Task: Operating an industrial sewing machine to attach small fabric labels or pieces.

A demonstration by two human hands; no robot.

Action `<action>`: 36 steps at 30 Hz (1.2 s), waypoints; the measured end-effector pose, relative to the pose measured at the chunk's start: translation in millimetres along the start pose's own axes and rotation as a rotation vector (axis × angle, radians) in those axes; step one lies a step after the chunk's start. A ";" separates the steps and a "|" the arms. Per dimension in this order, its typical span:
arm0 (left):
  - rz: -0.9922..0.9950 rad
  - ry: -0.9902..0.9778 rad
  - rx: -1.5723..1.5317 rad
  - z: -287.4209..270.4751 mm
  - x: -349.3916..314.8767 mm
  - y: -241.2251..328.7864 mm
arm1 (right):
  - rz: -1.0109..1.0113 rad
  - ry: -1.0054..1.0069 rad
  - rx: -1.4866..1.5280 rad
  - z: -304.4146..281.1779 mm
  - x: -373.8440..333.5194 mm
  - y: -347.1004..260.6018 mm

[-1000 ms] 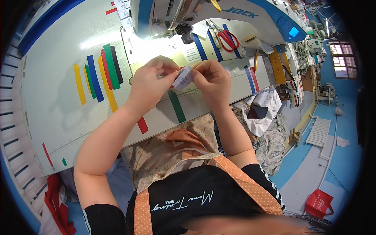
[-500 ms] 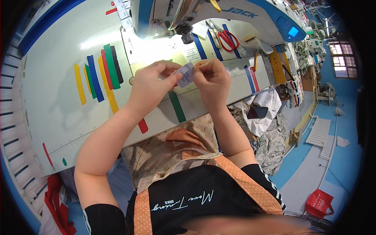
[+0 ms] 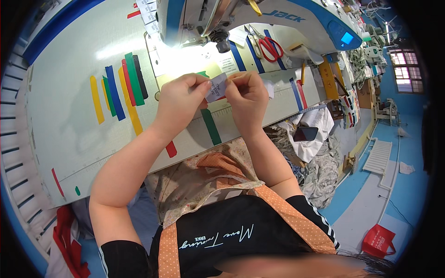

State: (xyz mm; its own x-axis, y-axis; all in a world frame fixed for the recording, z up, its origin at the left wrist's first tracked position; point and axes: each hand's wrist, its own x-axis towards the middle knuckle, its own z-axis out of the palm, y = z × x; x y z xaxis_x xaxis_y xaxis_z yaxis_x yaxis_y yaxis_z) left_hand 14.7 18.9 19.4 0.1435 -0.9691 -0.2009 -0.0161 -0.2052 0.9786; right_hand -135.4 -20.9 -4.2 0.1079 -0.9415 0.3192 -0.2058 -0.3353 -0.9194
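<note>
A small pale grey cloth label (image 3: 217, 89) with dark print is stretched between my two hands over the sewing table's front part. The thumb and fingers of my left hand (image 3: 180, 98) pinch its left edge. Its upper right corner is pinched by my right hand (image 3: 249, 96), whose other fingers are curled in. Just beyond both hands is the lit sewing area under the sewing machine (image 3: 292, 28), where a green piece (image 3: 202, 73) shows partly behind my left fingers.
Colored tape strips (image 3: 133, 78) lie left of my hands, and a green strip (image 3: 212, 127) runs below them. Red-handled scissors (image 3: 270, 49) lie right of the machine head. A phone (image 3: 306, 134) rests on white cloth beside the table. More labels (image 3: 149, 17) sit at the back left.
The label has turned slightly and moved a little left. My left fingers have shifted toward its left edge, and my right hand has come slightly left.
</note>
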 end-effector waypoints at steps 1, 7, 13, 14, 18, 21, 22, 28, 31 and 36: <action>0.001 0.003 0.001 -1.1 0.8 -0.3 | -0.018 -0.006 -0.005 0.8 -0.2 0.9; -0.020 0.014 0.000 -10.1 6.5 -1.5 | 0.098 -0.095 0.000 3.0 6.2 -3.6; 0.143 0.065 0.161 -13.6 6.1 -12.4 | 0.033 -0.110 -0.101 11.7 7.0 -2.3; 0.142 0.071 0.198 -15.2 6.4 -12.1 | 0.034 -0.106 -0.118 13.3 7.0 -1.9; 0.163 0.097 0.283 -24.7 10.4 -14.6 | -0.024 -0.164 -0.142 17.9 10.4 -5.5; 0.210 0.114 0.300 -32.1 16.9 -14.5 | -0.153 -0.254 -0.265 23.2 23.6 -4.9; 0.236 0.136 0.355 -34.8 19.6 -13.9 | -0.218 -0.299 -0.329 25.2 28.4 -3.9; 0.335 0.229 0.597 -42.9 32.0 -9.7 | -0.525 -0.414 -0.518 31.6 41.4 11.5; 0.323 0.214 0.638 -46.7 35.1 -8.8 | -0.646 -0.462 -0.571 26.7 45.3 12.7; 0.389 0.218 0.750 -51.3 40.4 -13.2 | -0.657 -0.471 -0.622 26.0 44.0 13.5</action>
State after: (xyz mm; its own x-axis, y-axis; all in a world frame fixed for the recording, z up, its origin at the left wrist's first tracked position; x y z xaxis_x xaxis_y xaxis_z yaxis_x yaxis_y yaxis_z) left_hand 71.5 -10.5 0.7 0.1768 -0.9571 0.2297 -0.7396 0.0248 0.6726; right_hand -108.1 -66.0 -8.6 0.7256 -0.5013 0.4713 -0.4225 -0.8652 -0.2699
